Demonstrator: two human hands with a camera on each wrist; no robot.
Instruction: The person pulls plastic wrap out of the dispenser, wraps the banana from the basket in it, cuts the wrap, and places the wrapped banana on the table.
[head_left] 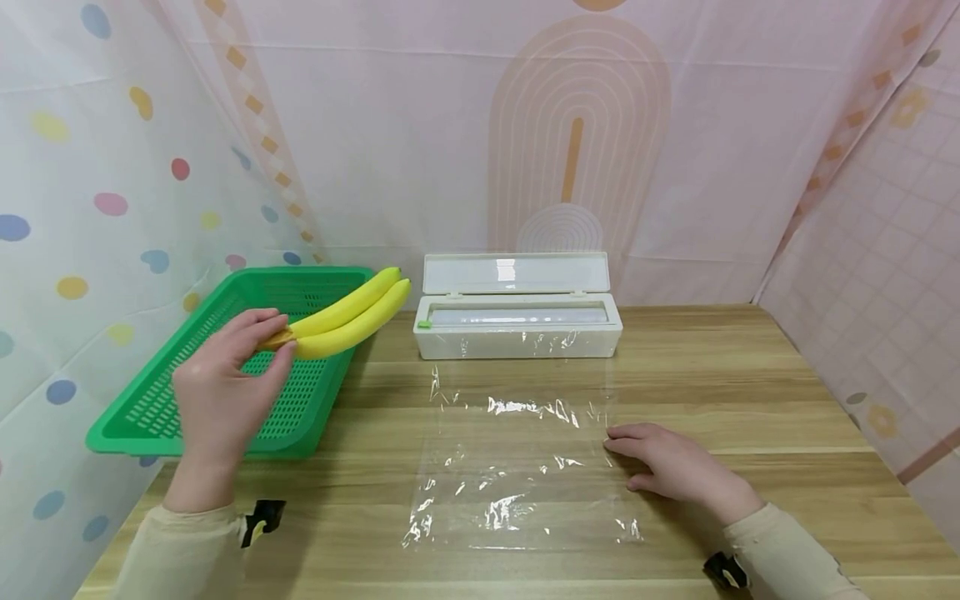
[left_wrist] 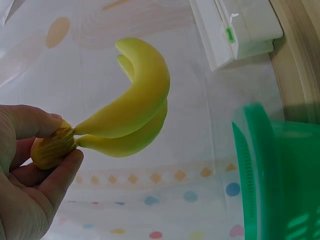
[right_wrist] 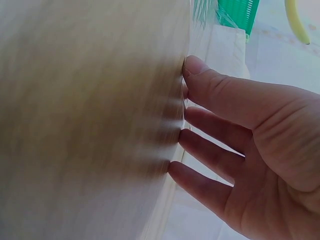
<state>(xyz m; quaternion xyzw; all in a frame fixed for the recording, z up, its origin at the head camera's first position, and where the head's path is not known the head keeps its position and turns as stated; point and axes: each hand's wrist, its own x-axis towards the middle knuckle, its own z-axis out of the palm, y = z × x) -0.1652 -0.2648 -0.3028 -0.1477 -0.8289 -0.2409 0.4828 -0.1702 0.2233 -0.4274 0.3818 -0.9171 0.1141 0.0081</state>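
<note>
My left hand (head_left: 234,379) pinches a bunch of two yellow bananas (head_left: 352,321) by its brown stem end, raised over the right side of a green basket (head_left: 315,446). In the left wrist view thumb and fingers close round that stem (left_wrist: 52,145), and the bananas (left_wrist: 135,107) curve away from the hand. A sheet of clear plastic wrap (head_left: 502,512) lies spread on the table, running forward from a white wrap dispenser (head_left: 517,344). My right hand (head_left: 675,467) rests its fingertips on the table at the wrap's right edge, fingers spread and fairly straight.
The dispenser's lid (head_left: 517,273) stands raised at the back, with a small green slider (head_left: 424,324) at the box's left end. The wooden table (head_left: 750,383) meets a patterned cloth backdrop (head_left: 405,150) behind and at both sides.
</note>
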